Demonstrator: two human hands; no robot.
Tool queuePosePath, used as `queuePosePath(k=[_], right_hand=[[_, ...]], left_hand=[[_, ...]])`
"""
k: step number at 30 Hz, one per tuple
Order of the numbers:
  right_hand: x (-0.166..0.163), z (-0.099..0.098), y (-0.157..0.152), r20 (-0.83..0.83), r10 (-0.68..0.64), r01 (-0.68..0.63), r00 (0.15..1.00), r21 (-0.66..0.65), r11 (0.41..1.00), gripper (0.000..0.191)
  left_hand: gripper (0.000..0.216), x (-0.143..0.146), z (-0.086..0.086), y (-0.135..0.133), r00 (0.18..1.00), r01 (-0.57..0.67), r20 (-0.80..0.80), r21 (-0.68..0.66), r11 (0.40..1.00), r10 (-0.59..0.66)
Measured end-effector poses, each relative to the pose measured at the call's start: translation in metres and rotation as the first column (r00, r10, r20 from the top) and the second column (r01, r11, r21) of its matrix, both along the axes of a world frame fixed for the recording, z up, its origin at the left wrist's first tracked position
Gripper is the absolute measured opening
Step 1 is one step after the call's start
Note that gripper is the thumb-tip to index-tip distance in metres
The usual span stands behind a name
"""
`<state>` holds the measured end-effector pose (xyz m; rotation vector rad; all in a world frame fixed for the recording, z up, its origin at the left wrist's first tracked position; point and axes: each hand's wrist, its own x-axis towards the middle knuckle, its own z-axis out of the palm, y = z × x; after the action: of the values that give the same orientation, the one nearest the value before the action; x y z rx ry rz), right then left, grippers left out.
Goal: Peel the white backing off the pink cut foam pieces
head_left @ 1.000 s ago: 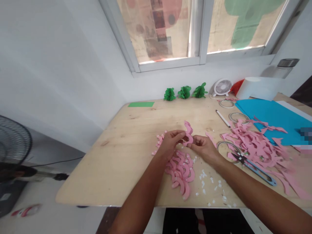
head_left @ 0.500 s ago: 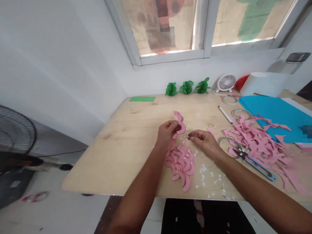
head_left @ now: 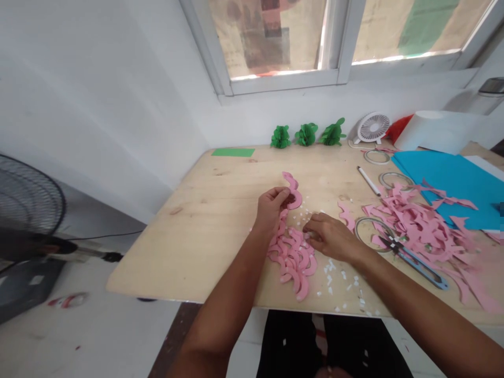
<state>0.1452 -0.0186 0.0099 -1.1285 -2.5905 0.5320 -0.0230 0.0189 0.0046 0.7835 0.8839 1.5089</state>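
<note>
White wall (head_left: 126,89) is rising beyond the fingers, w/ a window (head_left: 285,80) sitting in it farther up; pale wooden tabletop (head_left: 177,252) is stretching out below both hands. L hand (head_left: 271,207) is pinching a wavy pink paper piece (head_left: 295,200) btwn thumb & fingers, the piece's upper part curving up past the fingertips; R hand (head_left: 328,235) is hanging low over the tabletop, its fingers curling inward; can't tell if they're gripping anything. Pile of pink curved pieces (head_left: 292,257) is lying just nearer the body than the L fingers & to the left of the R ones; small white bits (head_left: 329,290) are scattering nearer the body than the R fingers, w/ a few more dotting the wood btwn both hands.

To the right of the R fingers, a loose wavy pink scrap (head_left: 346,216) is lying near; past it a heap of pink scraps (head_left: 421,223) is spreading; blue-handled snips (head_left: 397,247) are resting by the heap's near side, tips overlapping a ring (head_left: 356,231). Farther off, up & right of the fingers, a white pen (head_left: 369,181) is lying at a slant, w/ blue sheets (head_left: 433,165) beyond; small white fan (head_left: 373,127) is standing by the wall; three green paper figures (head_left: 306,135) are lining up straight beyond the fingers; green strip (head_left: 233,152) is lying flat, far & left.
</note>
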Motion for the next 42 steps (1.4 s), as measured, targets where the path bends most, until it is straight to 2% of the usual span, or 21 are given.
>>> queuePosePath(k=[6, 12, 15, 19, 22, 24, 25, 27, 29, 30, 32, 34, 39, 42], right_hand=[[-0.001, -0.002, 0.0, 0.025, -0.021, 0.021, 0.999, 0.019, 1.0, 0.011], [0.001, -0.007, 0.004, -0.052, -0.21, 0.204, 0.976, -0.107, 0.973, 0.008], [0.002, -0.006, 0.004, -0.184, -0.218, 0.2, 0.958, -0.11, 0.973, 0.006], [0.002, 0.003, 0.002, -0.474, -0.144, 0.163, 0.868, -0.002, 0.987, 0.008], [0.002, 0.009, 0.0, -0.539, -0.081, 0.134, 0.838, 0.059, 0.989, 0.01], [0.003, 0.011, 0.001, -0.588, -0.095, 0.16, 0.804, 0.06, 0.985, 0.009], [0.004, 0.012, 0.002, -0.63, -0.13, 0.192, 0.766, 0.032, 0.981, 0.008], [0.005, 0.011, 0.005, -0.721, -0.247, 0.248, 0.647, -0.107, 0.963, 0.009], [0.006, 0.008, 0.008, -0.758, -0.377, 0.226, 0.533, -0.302, 0.926, 0.014], [0.006, 0.007, 0.01, -0.75, -0.415, 0.204, 0.515, -0.363, 0.909, 0.016], [0.006, 0.004, 0.012, -0.711, -0.441, 0.202, 0.548, -0.399, 0.894, 0.018], [0.005, 0.003, 0.013, -0.716, -0.455, 0.165, 0.529, -0.44, 0.883, 0.02], [0.008, 0.004, 0.018, -0.742, -0.604, 0.018, 0.289, -0.627, 0.779, 0.025], [0.01, 0.006, 0.021, -0.738, -0.644, -0.028, 0.203, -0.661, 0.75, 0.025]], left_hand=[[0.014, 0.002, 0.0, -0.002, 0.999, 0.015, -0.051, -0.012, 1.0, -0.016], [0.014, 0.005, 0.004, -0.004, 0.999, 0.007, -0.049, -0.051, 0.999, -0.01], [0.012, 0.006, 0.005, -0.005, 0.999, 0.015, -0.042, -0.051, 0.999, -0.017], [0.011, 0.007, 0.002, -0.006, 0.996, 0.064, -0.058, -0.05, 0.997, -0.067], [0.012, 0.007, 0.0, -0.006, 0.992, 0.085, -0.085, -0.043, 0.995, -0.088], [0.013, 0.007, -0.001, -0.006, 0.992, 0.079, -0.095, -0.042, 0.996, -0.083], [0.013, 0.006, -0.001, -0.006, 0.992, 0.076, -0.098, -0.044, 0.996, -0.08], [0.013, 0.006, -0.001, -0.006, 0.992, 0.08, -0.095, -0.054, 0.995, -0.085], [0.014, 0.007, -0.001, -0.007, 0.991, 0.108, -0.077, -0.071, 0.992, -0.113], [0.015, 0.007, 0.0, -0.007, 0.99, 0.121, -0.067, -0.076, 0.99, -0.126], [0.014, 0.008, 0.001, -0.007, 0.99, 0.132, -0.046, -0.082, 0.988, -0.137], [0.014, 0.008, 0.002, -0.008, 0.99, 0.135, -0.029, -0.083, 0.987, -0.137], [0.017, 0.001, 0.01, -0.009, 0.97, 0.245, 0.034, -0.123, 0.962, -0.243], [0.016, -0.004, 0.015, -0.012, 0.925, 0.38, 0.052, -0.127, 0.916, -0.377]])
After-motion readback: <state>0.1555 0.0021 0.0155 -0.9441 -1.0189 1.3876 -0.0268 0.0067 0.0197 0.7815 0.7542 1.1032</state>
